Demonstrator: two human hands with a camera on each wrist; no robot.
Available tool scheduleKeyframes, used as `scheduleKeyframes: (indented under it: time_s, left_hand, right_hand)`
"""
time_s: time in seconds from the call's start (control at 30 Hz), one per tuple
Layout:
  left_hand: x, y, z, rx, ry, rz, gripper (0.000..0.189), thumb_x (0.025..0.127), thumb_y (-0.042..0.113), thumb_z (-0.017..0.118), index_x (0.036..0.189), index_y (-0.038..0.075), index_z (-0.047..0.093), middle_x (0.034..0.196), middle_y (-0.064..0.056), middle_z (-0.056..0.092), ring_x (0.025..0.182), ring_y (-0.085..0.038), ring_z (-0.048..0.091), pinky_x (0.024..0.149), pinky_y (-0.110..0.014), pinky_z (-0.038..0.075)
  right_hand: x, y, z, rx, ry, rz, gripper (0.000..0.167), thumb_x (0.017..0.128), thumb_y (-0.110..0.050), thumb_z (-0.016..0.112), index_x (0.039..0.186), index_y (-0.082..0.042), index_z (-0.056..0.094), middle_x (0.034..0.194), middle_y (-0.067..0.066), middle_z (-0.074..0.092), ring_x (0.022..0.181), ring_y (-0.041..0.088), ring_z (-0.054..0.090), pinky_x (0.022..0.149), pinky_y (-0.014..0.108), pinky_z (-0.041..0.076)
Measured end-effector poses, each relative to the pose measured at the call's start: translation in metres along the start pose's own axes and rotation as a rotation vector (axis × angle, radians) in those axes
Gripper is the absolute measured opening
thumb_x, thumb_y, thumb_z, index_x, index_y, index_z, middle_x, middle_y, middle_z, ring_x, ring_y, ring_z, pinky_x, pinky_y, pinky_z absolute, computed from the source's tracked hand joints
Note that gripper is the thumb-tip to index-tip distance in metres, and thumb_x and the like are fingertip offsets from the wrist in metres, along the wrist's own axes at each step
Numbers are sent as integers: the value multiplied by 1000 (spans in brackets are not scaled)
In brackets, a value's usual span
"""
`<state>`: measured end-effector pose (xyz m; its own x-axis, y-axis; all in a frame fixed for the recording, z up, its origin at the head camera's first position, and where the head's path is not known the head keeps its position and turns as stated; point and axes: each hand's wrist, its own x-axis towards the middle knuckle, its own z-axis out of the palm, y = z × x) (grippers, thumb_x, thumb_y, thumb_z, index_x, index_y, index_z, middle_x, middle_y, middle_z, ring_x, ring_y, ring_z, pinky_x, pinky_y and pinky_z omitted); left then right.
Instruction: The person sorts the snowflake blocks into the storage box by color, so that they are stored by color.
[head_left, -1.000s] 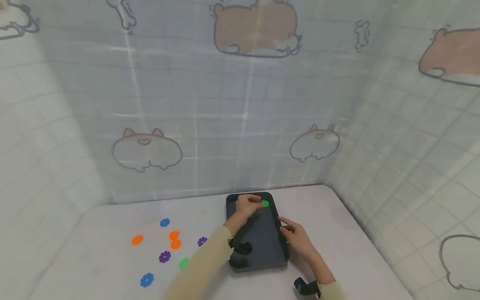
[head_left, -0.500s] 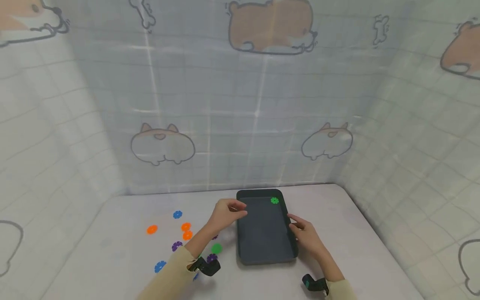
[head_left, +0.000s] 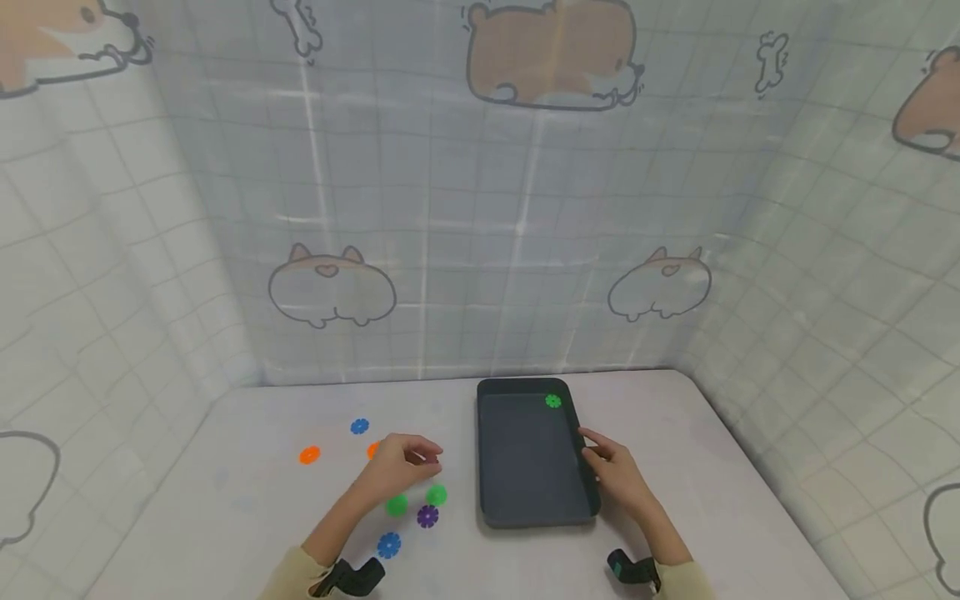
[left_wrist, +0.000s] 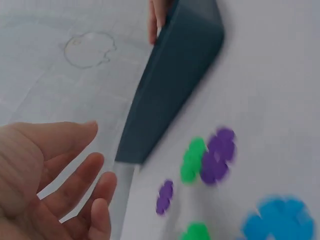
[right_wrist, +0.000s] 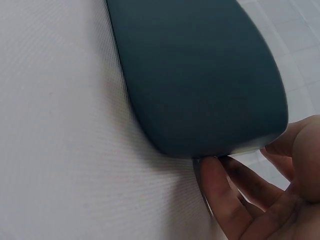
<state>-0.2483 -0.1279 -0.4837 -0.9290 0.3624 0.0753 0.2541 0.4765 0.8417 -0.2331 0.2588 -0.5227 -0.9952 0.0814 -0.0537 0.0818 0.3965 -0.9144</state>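
The left hand (head_left: 397,465) hovers over the scattered discs left of the tray. Its thumb and fingers (left_wrist: 70,180) are loosely bent with a gap between them, and nothing is held. A dark tray (head_left: 528,467) stands on the table, and the right hand (head_left: 618,477) touches its right side with its fingertips (right_wrist: 215,172). Inside the tray, near its far right corner, lies a green notched disc (head_left: 552,402). Below the left hand are two green discs (head_left: 437,495), a purple disc (head_left: 427,517) and a blue disc (head_left: 389,546). An orange disc (head_left: 373,450) is partly hidden behind the hand.
Farther left lie another orange disc (head_left: 310,455) and a blue disc (head_left: 360,427). Everything stands on a white table (head_left: 225,508), enclosed by curtain walls (head_left: 450,250) with dog drawings. Each wrist wears a black camera (head_left: 633,568).
The left hand has let go of the green disc in the tray and moved left and nearer, over the discs. The right hand stays at the tray's side. The head view has shifted slightly.
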Motion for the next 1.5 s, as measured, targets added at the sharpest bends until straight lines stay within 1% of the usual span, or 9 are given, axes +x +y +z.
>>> scheduleKeyframes:
  time_s: [0.13, 0.3, 0.57, 0.73, 0.87, 1.0, 1.2, 1.37, 1.5]
  left_hand:
    - [-13, -14, -9, -2, -35, -40, 25, 84, 19, 78, 105, 7, 73, 96, -3, 70, 85, -20, 64, 71, -24, 55]
    - [-27, -28, -16, -26, -52, -62, 31, 81, 19, 80, 107, 4, 72, 98, -7, 69, 85, -21, 64, 71, -26, 56]
    - [-38, -43, -24, 55, -68, -89, 29, 76, 16, 83, 103, 9, 74, 96, -3, 69, 82, -18, 63, 69, -26, 55]
    - [-39, -46, -22, 127, -104, -155, 32, 72, 15, 86, 102, 14, 74, 93, 2, 66, 79, -18, 57, 69, -30, 53]
    - [-38, -47, -21, 174, -134, -192, 35, 72, 17, 87, 104, 14, 74, 90, 3, 65, 76, -18, 53, 67, -29, 52]
    - [-39, -48, -22, 200, -141, -175, 34, 71, 17, 87, 102, 11, 75, 86, 4, 64, 75, -18, 52, 64, -28, 50]
    - [-36, -45, -22, 228, -142, -144, 30, 70, 17, 88, 95, 10, 74, 80, 3, 61, 73, -16, 53, 63, -26, 50]
    - [-35, -41, -22, 251, -106, -138, 28, 69, 15, 88, 86, 13, 67, 79, 4, 61, 74, -15, 54, 66, -29, 52]
    - [-35, -38, -20, 205, -64, -127, 22, 73, 12, 85, 86, 14, 68, 77, 4, 61, 72, -16, 55, 63, -28, 52]
  right_hand:
    - [-1, -1, 0, 22, -6, -1, 41, 99, -14, 57, 140, -13, 54, 124, 21, 59, 96, 27, 59, 66, 34, 53]
    - [-1, -2, 1, 31, -2, -2, 41, 99, -14, 57, 140, -13, 54, 122, 21, 60, 89, 25, 58, 61, 33, 51]
    - [-4, -2, 0, 61, -11, 0, 42, 100, -17, 57, 141, -11, 52, 123, 22, 59, 83, 24, 55, 57, 33, 49]
    - [-3, 1, -1, 59, -11, 4, 42, 99, -16, 57, 141, -12, 52, 122, 21, 60, 83, 23, 55, 57, 33, 49]
    - [0, 4, 0, 40, -10, 5, 42, 99, -16, 56, 141, -15, 53, 123, 19, 60, 86, 24, 56, 59, 33, 50]
    - [1, 5, 1, 33, -7, 0, 41, 99, -17, 56, 140, -16, 54, 122, 19, 60, 91, 25, 58, 63, 33, 52]
    - [1, 3, -2, 31, 5, -8, 41, 99, -16, 57, 140, -14, 54, 121, 20, 61, 92, 25, 59, 64, 33, 53]
    - [1, 1, 0, 12, 1, -9, 42, 98, -16, 59, 140, -14, 54, 120, 19, 62, 94, 25, 59, 67, 33, 54]
    - [-1, 1, 2, -6, 0, 0, 43, 98, -15, 60, 141, -15, 54, 118, 18, 63, 95, 25, 59, 69, 34, 55]
